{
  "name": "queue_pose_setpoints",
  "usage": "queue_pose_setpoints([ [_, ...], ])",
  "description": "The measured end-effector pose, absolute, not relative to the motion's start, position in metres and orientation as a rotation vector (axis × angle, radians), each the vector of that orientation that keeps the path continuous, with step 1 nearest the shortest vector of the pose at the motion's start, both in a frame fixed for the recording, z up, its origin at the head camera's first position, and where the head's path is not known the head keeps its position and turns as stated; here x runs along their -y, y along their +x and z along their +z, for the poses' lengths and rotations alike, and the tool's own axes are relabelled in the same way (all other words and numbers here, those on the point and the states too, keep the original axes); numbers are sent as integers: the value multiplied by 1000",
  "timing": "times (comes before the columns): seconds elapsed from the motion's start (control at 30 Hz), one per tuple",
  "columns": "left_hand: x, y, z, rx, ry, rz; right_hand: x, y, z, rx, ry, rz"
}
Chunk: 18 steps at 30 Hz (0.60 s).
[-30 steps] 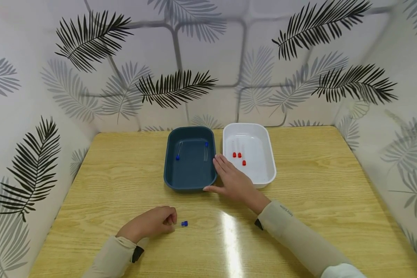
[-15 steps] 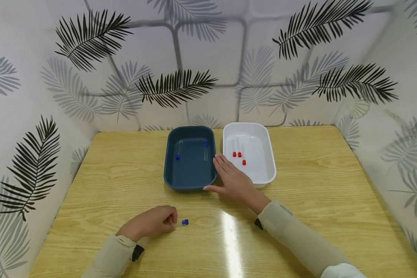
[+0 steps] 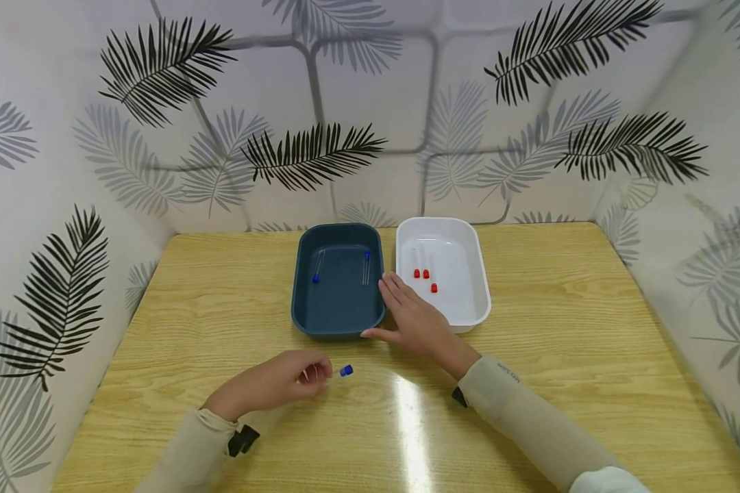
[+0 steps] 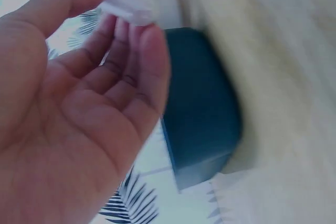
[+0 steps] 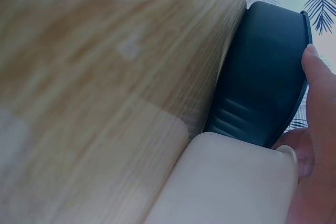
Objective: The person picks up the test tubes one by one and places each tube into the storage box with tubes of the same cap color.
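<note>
Between thumb and fingertips my left hand [image 3: 277, 383] pinches a clear test tube with a blue cap [image 3: 346, 370], the cap pointing right toward the front of the dark blue tray [image 3: 339, 327]. In the left wrist view the clear tube [image 4: 128, 7] lies across the fingertips, its cap out of sight. My right hand [image 3: 416, 322] rests at the dark tray's near right corner, fingers straight along the right rim and thumb on the front rim. Inside that tray lie two blue-capped tubes, one at the left [image 3: 318, 267] and one at the right [image 3: 366, 267].
Right beside the dark tray stands a white tray [image 3: 482, 291] holding three red-capped tubes [image 3: 426, 274]. Both trays stand on the wooden table [image 3: 222, 287] near its back edge, before a leaf-patterned wall [image 3: 370, 103].
My left hand has lifted and moved right and forward with the blue-capped test tube, closer to the dark tray. The right hand and both trays have stayed in place.
</note>
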State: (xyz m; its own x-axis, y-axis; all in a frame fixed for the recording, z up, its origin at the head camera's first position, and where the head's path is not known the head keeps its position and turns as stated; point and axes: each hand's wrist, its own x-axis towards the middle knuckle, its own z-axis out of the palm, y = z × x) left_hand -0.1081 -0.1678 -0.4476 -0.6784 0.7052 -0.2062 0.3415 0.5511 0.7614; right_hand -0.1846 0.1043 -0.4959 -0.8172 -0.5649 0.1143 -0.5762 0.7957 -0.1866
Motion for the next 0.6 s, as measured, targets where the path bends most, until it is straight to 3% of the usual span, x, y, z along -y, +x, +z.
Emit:
queue_pose_setpoints([
  [0.6, 147, -152, -389, -2427, 870, 1488, -105, -184, -495, 2906, 939, 356],
])
